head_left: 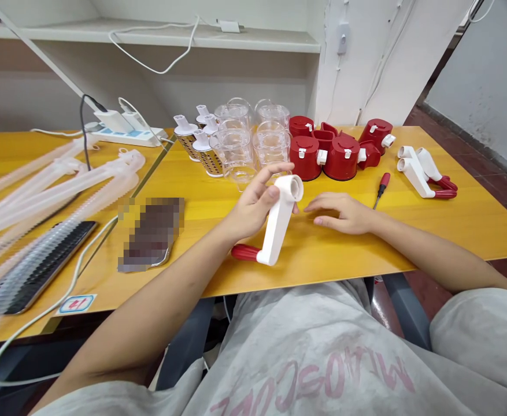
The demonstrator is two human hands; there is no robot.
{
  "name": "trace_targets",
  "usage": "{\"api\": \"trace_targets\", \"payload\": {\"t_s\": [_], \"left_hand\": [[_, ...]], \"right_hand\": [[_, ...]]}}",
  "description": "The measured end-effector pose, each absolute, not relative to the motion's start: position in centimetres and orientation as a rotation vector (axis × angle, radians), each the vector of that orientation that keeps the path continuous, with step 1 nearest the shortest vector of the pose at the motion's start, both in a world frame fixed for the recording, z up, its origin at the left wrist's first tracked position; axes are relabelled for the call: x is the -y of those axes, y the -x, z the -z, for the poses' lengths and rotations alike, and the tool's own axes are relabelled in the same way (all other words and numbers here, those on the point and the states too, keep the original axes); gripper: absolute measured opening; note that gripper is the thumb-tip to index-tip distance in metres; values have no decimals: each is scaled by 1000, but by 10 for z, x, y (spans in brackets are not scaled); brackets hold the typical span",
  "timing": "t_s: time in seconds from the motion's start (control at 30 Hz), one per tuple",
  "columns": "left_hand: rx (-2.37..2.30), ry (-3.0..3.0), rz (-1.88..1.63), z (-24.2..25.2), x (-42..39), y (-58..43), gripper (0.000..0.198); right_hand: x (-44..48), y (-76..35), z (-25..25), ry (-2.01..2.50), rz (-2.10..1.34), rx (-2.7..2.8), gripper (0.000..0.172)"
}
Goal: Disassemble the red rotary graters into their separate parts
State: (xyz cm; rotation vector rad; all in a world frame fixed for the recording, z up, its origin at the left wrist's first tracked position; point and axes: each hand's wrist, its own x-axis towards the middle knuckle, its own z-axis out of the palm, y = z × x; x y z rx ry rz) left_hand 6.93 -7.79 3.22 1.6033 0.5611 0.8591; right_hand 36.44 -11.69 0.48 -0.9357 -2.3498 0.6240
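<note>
My left hand [250, 209] is closed around the upper part of a white crank handle [278, 225] with a red grip at its lower end. The crank's round socket faces up and to the right, and the whole piece is tilted above the table. Just right of it, my right hand [343, 212] rests on the tabletop with fingers stretched out, holding nothing. Beyond the hands stand red housings [341, 157] with white tabs, and clear plastic cups [231, 144]. Perforated metal drums [208, 156] with white tops are left of the cups.
A red-handled screwdriver [382, 185] lies near more crank handles [418, 172] on the right. A phone-like object [153, 234], partly pixelated, is on the left. Translucent plastic strips [58, 196], a black device [54, 271], cables and a power strip [143, 136] occupy the far left.
</note>
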Motion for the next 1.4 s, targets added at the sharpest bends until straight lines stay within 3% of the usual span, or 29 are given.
{"api": "trace_targets", "payload": {"t_s": [0.1, 0.27, 0.4, 0.7, 0.93, 1.13, 1.4], "left_hand": [[-639, -1634, -642, -24, 72, -74, 87], [-716, -2001, -533, -17, 60, -86, 77], [-692, -2176, -458, -27, 63, -86, 65], [-678, -2225, -162, -43, 64, -55, 80], [-630, -2113, -284, -39, 66, -55, 89], [-542, -1999, -331, -38, 65, -51, 115], [-736, -2127, -493, -32, 65, -64, 72]], "right_hand": [[113, -366, 0, 1037, -643, 2113, 53], [112, -366, 5, 1008, -695, 2032, 66], [110, -364, 9, 1018, -635, 2148, 57], [104, -362, 12, 1031, -546, 2277, 37], [105, -359, 8, 1247, -581, 2105, 36], [100, -366, 6, 1474, -619, 1945, 33], [103, -370, 0, 1460, -644, 2043, 26]]}}
